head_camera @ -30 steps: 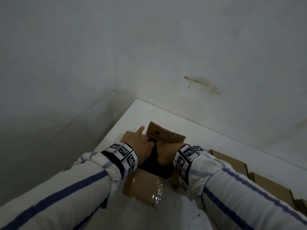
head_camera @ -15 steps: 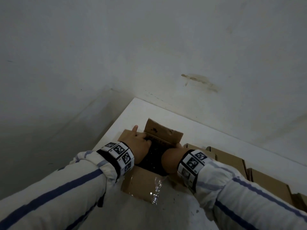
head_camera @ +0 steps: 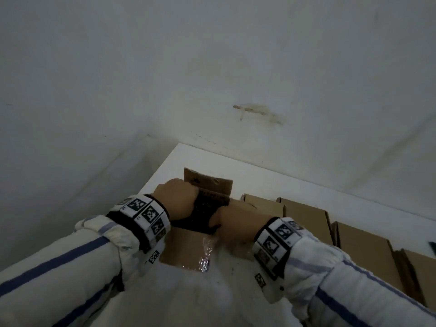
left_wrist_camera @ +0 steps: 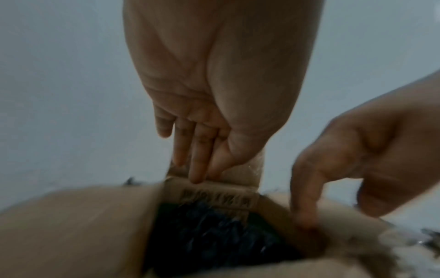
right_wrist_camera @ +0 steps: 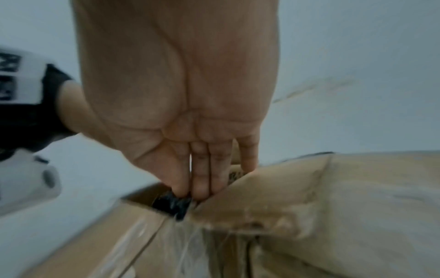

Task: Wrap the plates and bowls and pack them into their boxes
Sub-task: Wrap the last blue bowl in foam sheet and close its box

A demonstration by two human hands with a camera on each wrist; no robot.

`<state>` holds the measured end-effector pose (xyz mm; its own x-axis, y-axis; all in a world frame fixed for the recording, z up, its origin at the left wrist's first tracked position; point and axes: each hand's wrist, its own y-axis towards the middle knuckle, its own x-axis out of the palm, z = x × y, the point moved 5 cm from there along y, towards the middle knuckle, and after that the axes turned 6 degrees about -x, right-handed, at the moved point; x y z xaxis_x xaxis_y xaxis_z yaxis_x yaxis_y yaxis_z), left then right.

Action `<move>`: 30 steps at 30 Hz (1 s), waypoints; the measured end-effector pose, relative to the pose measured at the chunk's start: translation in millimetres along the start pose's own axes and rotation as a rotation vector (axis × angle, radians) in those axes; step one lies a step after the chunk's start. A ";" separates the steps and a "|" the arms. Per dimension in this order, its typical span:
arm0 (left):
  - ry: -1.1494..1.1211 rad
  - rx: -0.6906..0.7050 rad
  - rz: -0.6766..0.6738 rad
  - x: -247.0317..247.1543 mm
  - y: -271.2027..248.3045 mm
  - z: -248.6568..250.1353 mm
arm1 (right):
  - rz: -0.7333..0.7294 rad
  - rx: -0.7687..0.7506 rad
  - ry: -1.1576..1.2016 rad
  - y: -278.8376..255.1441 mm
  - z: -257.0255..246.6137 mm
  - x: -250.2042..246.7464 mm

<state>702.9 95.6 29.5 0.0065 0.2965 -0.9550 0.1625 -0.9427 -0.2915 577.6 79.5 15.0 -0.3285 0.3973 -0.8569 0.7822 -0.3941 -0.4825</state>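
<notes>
- Sleeves, white with blue stripes, fill the bottom left and bottom right of the head view; each wrist carries a band of black-and-white square markers.
- White surface [head_camera: 188, 298] shows between the forearms, lightly smudged, and runs up to a corner at mid frame.
- Open brown cardboard box [head_camera: 181, 251] sits on the surface at the centre of the frame, its near flap folded out toward the camera with a strip of shiny clear tape [head_camera: 204, 258] along it.
- Dark, speckled wrapped bundle [head_camera: 203, 214] lies inside the box, seen between the two wrists; whether it is a plate or a bowl cannot be told.
- Left hand [head_camera: 178, 199], left of centre, is at the box's far flap; the left wrist view shows its grip open, straight fingers [left_wrist_camera: 196, 165] pressing on the fold of that printed flap, nothing pinched.
- Right hand [head_camera: 238, 224], just right of centre, reaches into the box's right side; the right wrist view shows its grip open too, straight fingers [right_wrist_camera: 201, 180] pushed down between the dark bundle and the cardboard wall.
- Far flap of the box [head_camera: 207, 185] stands tilted up beyond the left hand.
- Row of closed brown cardboard boxes [head_camera: 306, 215] runs along the surface toward the lower right edge, the nearest just beside the open box.
- Pale wall [head_camera: 212, 55] fills the upper frame, with a brownish stain [head_camera: 257, 112] right of centre.
</notes>
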 end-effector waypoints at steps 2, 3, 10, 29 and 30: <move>-0.061 0.039 0.057 -18.0 -5.7 25.7 | 0.131 0.048 0.119 -25.1 22.4 -13.0; -0.078 0.077 0.066 -29.2 -8.9 45.6 | 0.179 0.092 0.180 -41.6 36.8 -17.6; -0.235 0.301 0.051 -51.3 -1.6 237.5 | 0.504 0.419 0.468 -189.6 164.6 8.2; -0.270 0.469 -0.121 10.2 28.4 594.8 | 0.471 1.104 0.593 -449.2 454.0 241.3; -0.259 0.461 -0.120 13.3 30.1 595.5 | 0.394 1.059 0.580 -444.5 456.5 252.9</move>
<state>120.3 -20.2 -24.4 -0.2385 0.4139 -0.8785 -0.3027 -0.8912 -0.3377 -94.8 -23.2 -70.0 0.3174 0.3005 -0.8994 -0.1183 -0.9285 -0.3519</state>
